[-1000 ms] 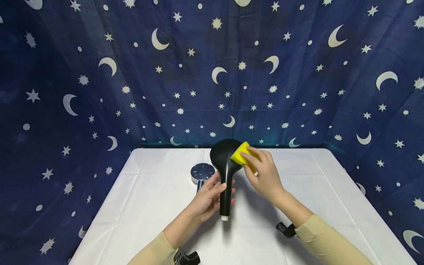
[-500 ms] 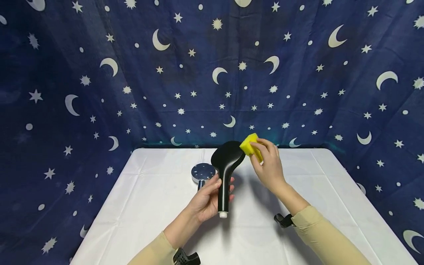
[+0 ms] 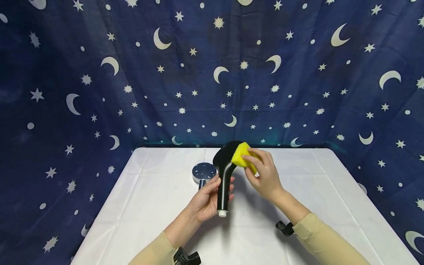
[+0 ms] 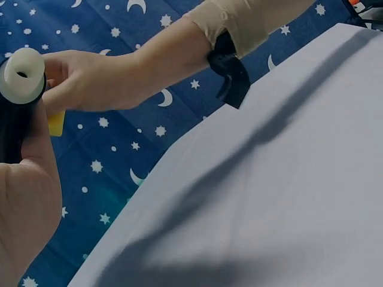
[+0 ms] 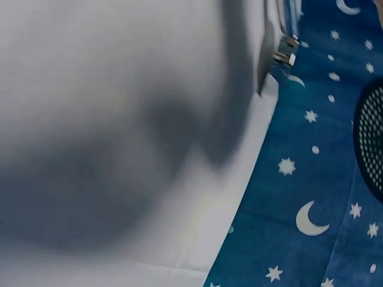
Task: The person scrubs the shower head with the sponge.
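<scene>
A black shower head [image 3: 225, 156] is held up above the table, its handle gripped by my left hand [image 3: 207, 202] and its smooth back towards the head camera. My right hand [image 3: 265, 176] pinches a yellow sponge [image 3: 241, 154] against the right side of that back. The handle's white threaded end [image 4: 25, 75] shows close up in the left wrist view. In the right wrist view only the dotted spray face [image 5: 372, 140] of the black shower head appears at the right edge; the right hand is hardly in sight there.
A chrome shower head [image 3: 203, 172] stands on the white-covered table [image 3: 149, 206] behind my left hand, its handle partly hidden. A dark blue curtain [image 3: 185, 81] with moons and stars hangs round the back and sides.
The sponge has moved up and right to the black head's edge, then back down and left onto its back. The black shower head has turned a little in my left hand.
</scene>
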